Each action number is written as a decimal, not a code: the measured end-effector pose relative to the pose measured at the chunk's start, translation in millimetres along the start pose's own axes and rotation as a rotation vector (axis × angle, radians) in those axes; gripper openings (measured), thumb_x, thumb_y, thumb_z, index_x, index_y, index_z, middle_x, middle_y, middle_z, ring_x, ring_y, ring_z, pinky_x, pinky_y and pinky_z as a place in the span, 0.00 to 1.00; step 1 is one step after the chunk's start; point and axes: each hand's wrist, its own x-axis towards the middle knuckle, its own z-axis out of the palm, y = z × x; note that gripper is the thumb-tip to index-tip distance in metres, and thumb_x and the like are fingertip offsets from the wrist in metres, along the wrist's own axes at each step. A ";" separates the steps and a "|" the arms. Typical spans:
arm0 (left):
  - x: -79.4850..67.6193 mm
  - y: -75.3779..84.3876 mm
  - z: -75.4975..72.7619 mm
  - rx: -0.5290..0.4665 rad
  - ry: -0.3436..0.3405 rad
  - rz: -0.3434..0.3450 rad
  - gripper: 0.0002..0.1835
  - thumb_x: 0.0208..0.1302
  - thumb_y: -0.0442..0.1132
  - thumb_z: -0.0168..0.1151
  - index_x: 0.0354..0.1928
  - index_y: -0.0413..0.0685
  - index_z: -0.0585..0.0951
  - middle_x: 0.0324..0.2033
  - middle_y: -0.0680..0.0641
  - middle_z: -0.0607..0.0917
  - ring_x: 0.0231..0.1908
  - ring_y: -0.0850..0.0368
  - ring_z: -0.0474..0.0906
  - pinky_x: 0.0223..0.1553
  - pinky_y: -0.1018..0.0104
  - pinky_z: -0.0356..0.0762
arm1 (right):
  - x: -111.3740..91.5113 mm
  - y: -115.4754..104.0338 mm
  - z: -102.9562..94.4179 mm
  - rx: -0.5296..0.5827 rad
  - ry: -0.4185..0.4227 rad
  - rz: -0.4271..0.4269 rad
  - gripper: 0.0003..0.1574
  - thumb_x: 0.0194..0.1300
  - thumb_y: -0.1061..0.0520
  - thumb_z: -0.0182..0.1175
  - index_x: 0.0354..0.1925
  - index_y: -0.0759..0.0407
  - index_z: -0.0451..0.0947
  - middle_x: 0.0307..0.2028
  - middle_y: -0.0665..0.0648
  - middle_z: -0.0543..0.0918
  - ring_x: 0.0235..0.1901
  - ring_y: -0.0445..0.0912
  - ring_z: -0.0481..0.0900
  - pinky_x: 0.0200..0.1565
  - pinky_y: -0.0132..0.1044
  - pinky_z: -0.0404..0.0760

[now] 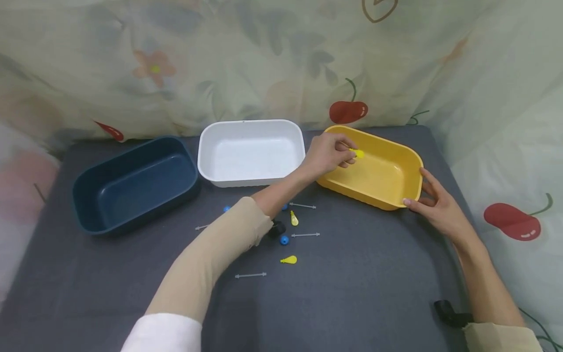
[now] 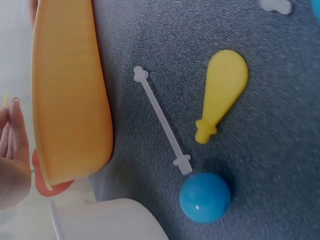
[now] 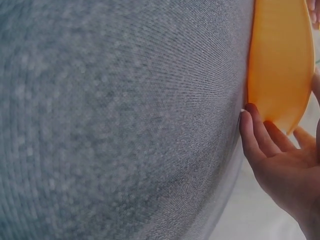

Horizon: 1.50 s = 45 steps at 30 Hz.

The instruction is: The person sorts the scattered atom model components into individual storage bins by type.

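My left hand pinches a small yellow paddle-shaped piece between thumb and fingers, over the left part of the yellow bin. The left wrist view shows this hand at its left edge, beside the orange-looking bin wall. At the bin's right end my right hand holds the corner, thumb at the front and a finger at the rim. In the right wrist view its fingers spread against the outer wall, low by the dark cloth.
A white bin and a navy bin stand left of the yellow one. Near the left forearm lie two yellow pieces, several thin grey rods and blue balls. A patterned curtain hangs behind the table.
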 end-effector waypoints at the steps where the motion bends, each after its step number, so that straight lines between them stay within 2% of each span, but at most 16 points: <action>1: 2.0 -1.4 1.4 0.039 0.000 0.004 0.07 0.65 0.33 0.66 0.44 0.41 0.86 0.32 0.48 0.89 0.35 0.52 0.88 0.37 0.66 0.84 | -0.5 0.4 0.1 0.001 -0.001 -0.006 0.59 0.70 0.48 0.62 0.79 0.38 0.31 0.77 0.63 0.50 0.50 0.29 0.74 0.44 0.16 0.73; 6: 11.4 -8.0 8.9 0.266 0.021 0.046 0.08 0.64 0.43 0.69 0.43 0.52 0.90 0.34 0.56 0.89 0.35 0.65 0.82 0.36 0.76 0.74 | -4.4 2.2 1.4 0.008 0.003 -0.015 0.59 0.70 0.49 0.62 0.79 0.40 0.32 0.76 0.66 0.52 0.47 0.27 0.75 0.43 0.17 0.74; 8: 14.3 -9.2 12.1 0.302 0.033 0.044 0.09 0.64 0.44 0.69 0.44 0.54 0.90 0.36 0.58 0.89 0.38 0.67 0.80 0.37 0.76 0.72 | -5.3 2.2 1.9 0.002 0.011 -0.010 0.59 0.70 0.48 0.63 0.79 0.38 0.32 0.76 0.65 0.54 0.47 0.27 0.75 0.43 0.16 0.74; 12: 17.7 -9.6 17.1 0.305 0.049 0.004 0.10 0.64 0.45 0.69 0.45 0.55 0.90 0.37 0.58 0.89 0.39 0.67 0.80 0.37 0.77 0.72 | -6.1 1.4 3.3 -0.016 0.024 0.006 0.59 0.69 0.44 0.63 0.78 0.33 0.32 0.76 0.64 0.54 0.48 0.27 0.74 0.43 0.15 0.71; 18: 20.5 -9.2 19.9 0.291 0.064 -0.028 0.10 0.63 0.43 0.70 0.45 0.53 0.90 0.31 0.57 0.88 0.29 0.66 0.80 0.30 0.76 0.74 | -7.6 0.3 4.3 -0.018 0.027 0.018 0.58 0.68 0.42 0.63 0.77 0.29 0.32 0.76 0.61 0.53 0.48 0.24 0.73 0.44 0.13 0.70; 23: 26.1 -8.3 23.4 0.284 0.076 -0.036 0.08 0.62 0.41 0.71 0.43 0.50 0.90 0.28 0.56 0.87 0.27 0.65 0.79 0.29 0.76 0.74 | -8.8 -1.3 4.6 -0.028 0.032 0.029 0.58 0.67 0.41 0.63 0.77 0.27 0.32 0.77 0.60 0.53 0.48 0.24 0.73 0.44 0.13 0.70; 27: 31.7 -8.4 25.8 0.327 0.061 -0.064 0.08 0.62 0.41 0.71 0.43 0.51 0.90 0.33 0.56 0.89 0.30 0.65 0.80 0.31 0.77 0.74 | -10.6 -2.6 4.3 -0.036 0.031 0.039 0.58 0.67 0.40 0.63 0.76 0.25 0.32 0.77 0.60 0.53 0.49 0.26 0.73 0.44 0.13 0.69; 36: 39.5 -15.9 27.1 0.447 0.049 -0.119 0.08 0.61 0.43 0.72 0.42 0.57 0.91 0.40 0.59 0.89 0.45 0.68 0.80 0.42 0.81 0.70 | -14.3 -4.9 6.0 -0.034 0.029 0.037 0.57 0.67 0.41 0.63 0.76 0.24 0.33 0.77 0.58 0.54 0.49 0.26 0.74 0.45 0.14 0.70; 40: 40.7 -15.1 27.4 0.444 0.055 -0.135 0.07 0.60 0.43 0.73 0.41 0.57 0.91 0.40 0.59 0.89 0.47 0.67 0.80 0.43 0.81 0.70 | -15.5 -6.0 5.6 -0.036 0.038 0.043 0.58 0.66 0.40 0.64 0.75 0.23 0.33 0.77 0.56 0.53 0.51 0.29 0.75 0.46 0.14 0.70; 45: 40.9 -15.4 30.3 0.447 0.032 -0.175 0.07 0.60 0.45 0.73 0.41 0.58 0.91 0.40 0.59 0.89 0.46 0.66 0.80 0.42 0.79 0.70 | -17.4 -7.2 7.9 -0.035 0.027 0.034 0.58 0.67 0.42 0.63 0.76 0.25 0.32 0.77 0.58 0.52 0.57 0.38 0.76 0.46 0.15 0.71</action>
